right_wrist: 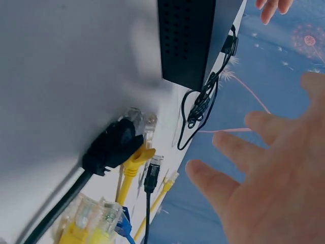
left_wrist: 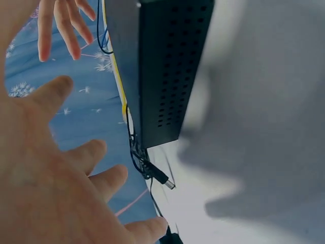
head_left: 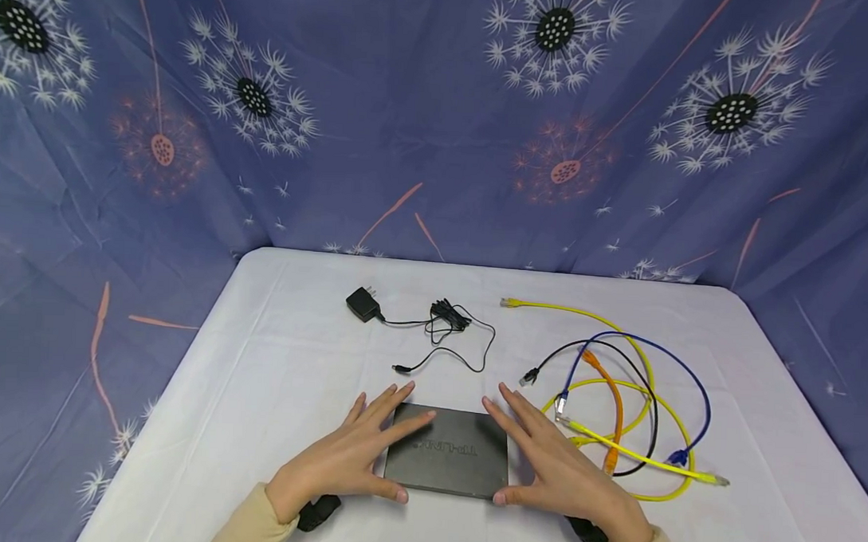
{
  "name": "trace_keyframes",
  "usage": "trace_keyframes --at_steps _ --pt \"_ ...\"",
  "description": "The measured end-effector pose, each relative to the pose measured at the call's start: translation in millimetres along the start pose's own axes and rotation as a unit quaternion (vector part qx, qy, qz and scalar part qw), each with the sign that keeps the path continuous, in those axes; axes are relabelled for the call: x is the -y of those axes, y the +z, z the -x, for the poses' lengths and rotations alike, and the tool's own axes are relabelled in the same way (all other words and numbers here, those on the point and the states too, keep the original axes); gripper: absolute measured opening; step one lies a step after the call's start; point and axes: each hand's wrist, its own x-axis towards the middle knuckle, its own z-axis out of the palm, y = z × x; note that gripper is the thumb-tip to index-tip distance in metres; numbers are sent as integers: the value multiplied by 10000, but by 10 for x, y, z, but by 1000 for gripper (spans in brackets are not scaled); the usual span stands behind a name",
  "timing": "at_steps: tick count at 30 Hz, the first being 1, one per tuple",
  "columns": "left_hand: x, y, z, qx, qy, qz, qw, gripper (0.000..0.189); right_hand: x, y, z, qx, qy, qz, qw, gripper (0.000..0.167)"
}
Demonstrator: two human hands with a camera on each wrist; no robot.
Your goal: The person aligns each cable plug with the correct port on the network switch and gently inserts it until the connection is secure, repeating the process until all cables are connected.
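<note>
A dark grey TP-LINK box [head_left: 447,467], which looks like a network switch, lies flat near the front of the white table. My left hand [head_left: 348,458] is at its left end and my right hand [head_left: 559,471] at its right end. Both have straight, spread fingers, with the thumbs towards the front corners. Vent holes dot the end of the box [left_wrist: 175,66] in the left wrist view. Both wrist views show a gap between hand and box; no grip on anything is visible.
Behind the box lies a black power adapter [head_left: 364,304] with its bundled cord [head_left: 450,313]. To the right, yellow [head_left: 643,443], blue [head_left: 702,392], black [head_left: 654,426] and orange [head_left: 619,405] network cables overlap in a loose pile. A patterned blue cloth [head_left: 410,127] hangs behind the table [head_left: 280,361].
</note>
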Motion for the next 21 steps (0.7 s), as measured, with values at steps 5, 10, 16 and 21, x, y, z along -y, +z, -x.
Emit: trace_keyframes --at_steps 5,10,16,21 --pt "38 38 -5 -9 21 32 10000 98 -9 40 18 87 96 -33 9999 108" --pt "78 77 -6 -33 -8 -7 10000 98 -9 83 25 195 250 -64 9995 106" --pt "130 116 -26 -110 -6 -106 9999 98 -12 138 34 208 338 -62 9992 101" --pt "167 134 -43 -151 -6 -244 9996 98 -29 191 31 246 438 -69 9987 100"
